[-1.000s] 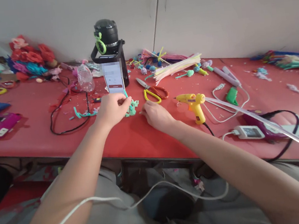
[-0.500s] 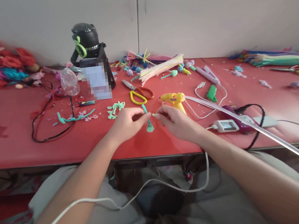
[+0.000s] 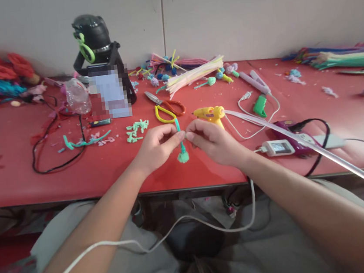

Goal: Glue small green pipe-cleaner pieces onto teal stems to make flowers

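My left hand (image 3: 159,148) is closed, pinching a green pipe cleaner stem (image 3: 182,147) between thumb and forefinger. The stem hangs head down, with a fluffy light-green tuft (image 3: 183,157) at its lower end and its bare tip poking up above the fingers. My right hand (image 3: 212,141) is closed too, its thumb and forefinger pinched right beside the left fingertips. The small green pipe cleaner piece in that pinch is mostly hidden by the fingers. Short green cut pieces (image 3: 137,129) lie in a loose pile left of my hands.
Scissors (image 3: 165,107) and a yellow glue gun (image 3: 209,113) lie just beyond my hands. A clear glue stick (image 3: 328,155) extends right, over a power strip (image 3: 292,139). Pipe cleaner bundles (image 3: 195,76), a black bottle (image 3: 91,35) and a phone (image 3: 109,92) are at the back.
My right fingertips have moved left and now meet the left ones at the stem. The small green piece in them is more covered. The view has shifted slightly.
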`<action>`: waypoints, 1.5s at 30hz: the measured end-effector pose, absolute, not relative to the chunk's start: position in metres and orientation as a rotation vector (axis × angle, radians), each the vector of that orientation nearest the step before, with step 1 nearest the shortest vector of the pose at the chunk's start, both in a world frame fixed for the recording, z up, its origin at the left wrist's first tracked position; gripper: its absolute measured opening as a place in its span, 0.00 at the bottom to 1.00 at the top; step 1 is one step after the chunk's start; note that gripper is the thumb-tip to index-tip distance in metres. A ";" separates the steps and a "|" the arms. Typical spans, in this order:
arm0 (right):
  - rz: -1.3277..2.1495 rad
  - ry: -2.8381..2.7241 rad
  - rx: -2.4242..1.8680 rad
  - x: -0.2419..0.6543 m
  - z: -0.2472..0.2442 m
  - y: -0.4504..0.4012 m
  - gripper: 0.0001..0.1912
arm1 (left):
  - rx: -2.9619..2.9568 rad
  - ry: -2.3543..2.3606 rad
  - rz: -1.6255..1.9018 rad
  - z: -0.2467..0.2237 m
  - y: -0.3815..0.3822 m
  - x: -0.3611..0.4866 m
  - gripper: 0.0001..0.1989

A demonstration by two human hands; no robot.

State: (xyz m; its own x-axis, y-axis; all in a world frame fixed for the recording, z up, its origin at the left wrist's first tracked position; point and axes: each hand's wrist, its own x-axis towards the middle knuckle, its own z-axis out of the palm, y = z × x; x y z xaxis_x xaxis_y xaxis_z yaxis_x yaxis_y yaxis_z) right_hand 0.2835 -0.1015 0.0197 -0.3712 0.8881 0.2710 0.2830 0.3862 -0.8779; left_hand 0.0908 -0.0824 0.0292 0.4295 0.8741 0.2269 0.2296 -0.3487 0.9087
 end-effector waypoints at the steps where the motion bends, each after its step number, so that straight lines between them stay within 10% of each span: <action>1: 1.020 -1.832 -0.971 0.283 0.020 -0.102 0.13 | 1.776 0.913 0.954 0.029 -0.083 0.091 0.19; 45: 1.022 -1.706 -1.278 0.270 -0.011 -0.096 0.23 | 1.863 1.287 1.195 0.018 -0.077 0.086 0.15</action>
